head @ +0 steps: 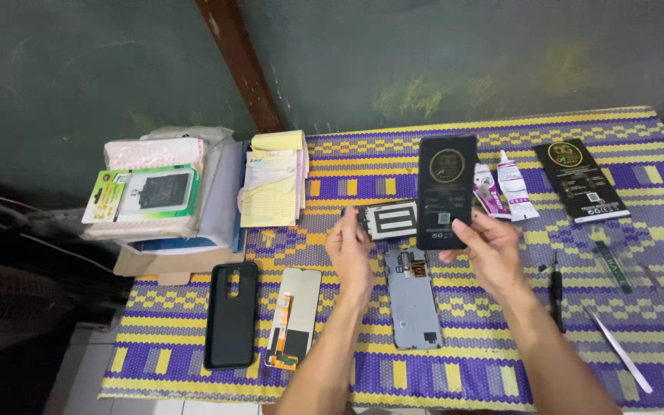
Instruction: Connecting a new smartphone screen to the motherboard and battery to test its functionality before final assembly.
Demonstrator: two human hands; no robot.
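Note:
My left hand [350, 250] pinches the left end of a flat black-and-white phone battery [388, 220], holding it above the mat. My right hand [489, 247] grips the lower edge of a tall black packet [446, 190] with a round gold emblem, standing upright beside the battery. Below my hands an opened grey phone frame [413, 301] lies face down on the woven purple-and-yellow mat [455, 369].
A black phone case [231, 314] and a screen panel [294, 317] with an orange flex lie at the left. Glue tubes [514, 184], another black packet [579, 180], a screwdriver [556, 297] and tweezers [619, 349] sit at the right. Stacked boxes [159, 192] and paper pads [273, 184] stand at the back left.

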